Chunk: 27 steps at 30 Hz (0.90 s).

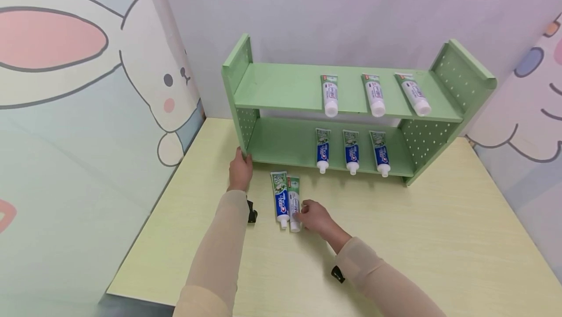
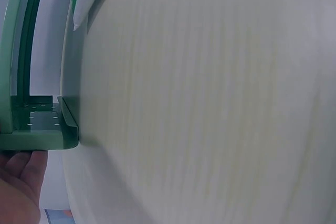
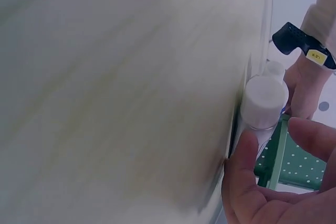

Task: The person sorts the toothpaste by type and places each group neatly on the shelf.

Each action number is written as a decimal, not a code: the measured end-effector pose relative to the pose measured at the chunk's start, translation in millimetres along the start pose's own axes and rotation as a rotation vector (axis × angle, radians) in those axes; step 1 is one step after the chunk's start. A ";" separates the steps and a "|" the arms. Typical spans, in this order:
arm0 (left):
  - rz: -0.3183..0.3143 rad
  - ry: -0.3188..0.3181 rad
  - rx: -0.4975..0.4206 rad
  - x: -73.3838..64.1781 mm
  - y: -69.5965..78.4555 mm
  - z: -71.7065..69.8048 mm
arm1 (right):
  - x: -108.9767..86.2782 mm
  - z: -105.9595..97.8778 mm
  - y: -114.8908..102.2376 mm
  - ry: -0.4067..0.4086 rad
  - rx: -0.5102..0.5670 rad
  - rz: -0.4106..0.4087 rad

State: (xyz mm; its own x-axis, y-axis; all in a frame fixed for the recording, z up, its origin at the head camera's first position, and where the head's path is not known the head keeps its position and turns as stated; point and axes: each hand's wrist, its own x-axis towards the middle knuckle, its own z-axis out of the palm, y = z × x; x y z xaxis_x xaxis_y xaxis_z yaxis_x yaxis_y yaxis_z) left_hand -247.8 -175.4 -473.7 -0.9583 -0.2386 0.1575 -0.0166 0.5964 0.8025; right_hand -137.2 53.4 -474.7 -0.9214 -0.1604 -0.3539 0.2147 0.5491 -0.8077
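My left hand (image 1: 240, 170) holds the front lower corner of the green shelf unit (image 1: 290, 148) at its left side panel. In the left wrist view its fingertips (image 2: 35, 163) lie against the outer face of that panel. Two toothpaste tubes lie side by side on the table: a blue-and-green one (image 1: 281, 197) and a white-and-green one (image 1: 293, 205), caps toward me. My right hand (image 1: 317, 217) is at the right side of the white-and-green tube. One fingertip meets it near the white cap (image 3: 265, 98), while another finger (image 3: 312, 137) stands apart from it.
Three white-and-green tubes, one of them leftmost (image 1: 330, 93), lie on the upper shelf board. Three blue-and-green tubes, including a middle one (image 1: 351, 151), lie on the lower board, caps past the front edge. The pale wooden table (image 1: 439, 229) meets a wall with cartoon drawings at left.
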 end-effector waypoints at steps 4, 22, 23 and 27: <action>-0.009 -0.004 -0.004 0.3 -0.6 0.1 | 0.0 1.5 0.1 0.000 0.003 0.000; -0.015 -0.008 -0.003 -0.6 -0.8 -0.8 | -1.0 9.9 -0.3 -0.003 -0.035 -0.034; -0.015 -0.010 -0.005 -0.4 -0.8 -1.0 | -0.4 10.1 -0.4 -0.003 -0.038 -0.034; -0.014 -0.014 -0.013 0.7 -0.9 -1.2 | 1.1 10.1 -2.5 -0.002 -0.038 -0.023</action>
State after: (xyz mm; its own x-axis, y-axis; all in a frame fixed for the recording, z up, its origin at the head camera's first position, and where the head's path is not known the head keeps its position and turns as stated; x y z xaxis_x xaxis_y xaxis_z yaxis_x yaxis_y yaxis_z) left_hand -248.1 -177.0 -473.6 -0.9619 -0.2356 0.1383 -0.0262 0.5835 0.8117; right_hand -135.5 43.6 -477.8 -0.9254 -0.1746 -0.3364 0.1809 0.5763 -0.7969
